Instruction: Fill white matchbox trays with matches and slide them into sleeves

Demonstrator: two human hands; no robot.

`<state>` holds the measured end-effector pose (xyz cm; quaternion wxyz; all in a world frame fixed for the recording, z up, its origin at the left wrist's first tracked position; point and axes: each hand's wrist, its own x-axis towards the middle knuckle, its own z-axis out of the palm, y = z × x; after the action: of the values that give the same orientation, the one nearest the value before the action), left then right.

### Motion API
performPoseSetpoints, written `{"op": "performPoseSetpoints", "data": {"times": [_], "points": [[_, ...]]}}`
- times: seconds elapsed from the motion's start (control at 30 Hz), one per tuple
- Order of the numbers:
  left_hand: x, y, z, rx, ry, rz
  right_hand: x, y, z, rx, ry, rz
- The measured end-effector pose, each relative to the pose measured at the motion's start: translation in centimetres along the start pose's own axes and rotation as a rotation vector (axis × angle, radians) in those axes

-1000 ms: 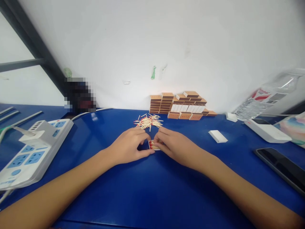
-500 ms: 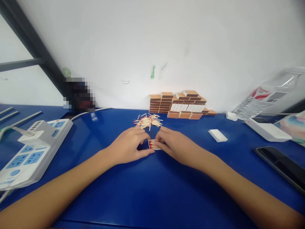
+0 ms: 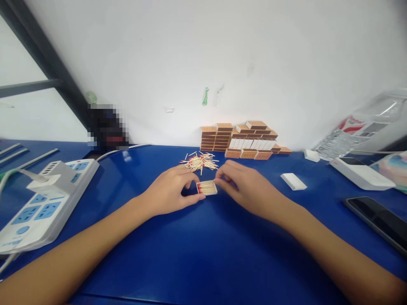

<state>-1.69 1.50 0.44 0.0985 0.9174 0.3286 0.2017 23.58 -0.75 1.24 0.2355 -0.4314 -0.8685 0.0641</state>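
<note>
A small white matchbox tray (image 3: pixel 211 193) lies on the blue table with a row of red-tipped matches (image 3: pixel 206 187) in it, heads toward the left. My left hand (image 3: pixel 170 188) grips the tray's left end, thumb at the near side and fingers at the far side. At the tray's right end, my right hand (image 3: pixel 241 182) has its thumb and forefinger tips close together. Whether they touch the tray or pinch anything is too small to make out. Just beyond both hands, a loose heap of matches (image 3: pixel 201 161) is spread on the table.
Stacked matchboxes (image 3: pixel 216 139) stand against the wall. A white tray-sized box (image 3: pixel 293 181), a phone (image 3: pixel 378 220), a white device (image 3: pixel 361 173) and a plastic bottle (image 3: pixel 356 127) are on the right. A power strip (image 3: pixel 60 212) with a plugged-in charger lies left.
My right hand has drawn back to the right from over the tray, uncovering the matches in it. My left hand still holds the tray's left end.
</note>
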Motion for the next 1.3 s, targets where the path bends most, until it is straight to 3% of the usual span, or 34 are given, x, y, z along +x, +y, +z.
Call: {"op": "performPoseSetpoints", "data": {"times": [0.13,0.33,0.47,0.6,0.8,0.93,1.03,1.3], "points": [[0.1,0.1,-0.4,-0.007,0.034,0.017,-0.1,2.8,-0.1,-0.070,0.118,0.079],[0.0,0.6,-0.2,-0.042,-0.006,0.019,1.6,5.3,1.4,-0.027,0.109,0.243],[-0.1,0.9,0.4,-0.034,-0.005,0.002,3.2,4.7,2.3,-0.043,0.022,0.303],[-0.3,1.1,0.9,-0.020,-0.050,0.069,3.4,4.6,2.9,-0.073,-0.024,0.332],[-0.1,0.2,0.4,0.021,-0.004,-0.001,2.0,5.0,1.7,-0.160,-0.017,0.335],[0.0,-0.2,0.3,0.025,0.018,-0.016,0.7,3.5,0.7,-0.083,0.012,0.196],[0.0,-0.3,0.5,0.015,0.018,-0.018,0.1,1.7,0.7,0.021,-0.076,0.079],[-0.1,-0.3,0.6,0.000,0.004,0.003,0.5,0.1,1.6,-0.005,-0.147,0.063]]}}
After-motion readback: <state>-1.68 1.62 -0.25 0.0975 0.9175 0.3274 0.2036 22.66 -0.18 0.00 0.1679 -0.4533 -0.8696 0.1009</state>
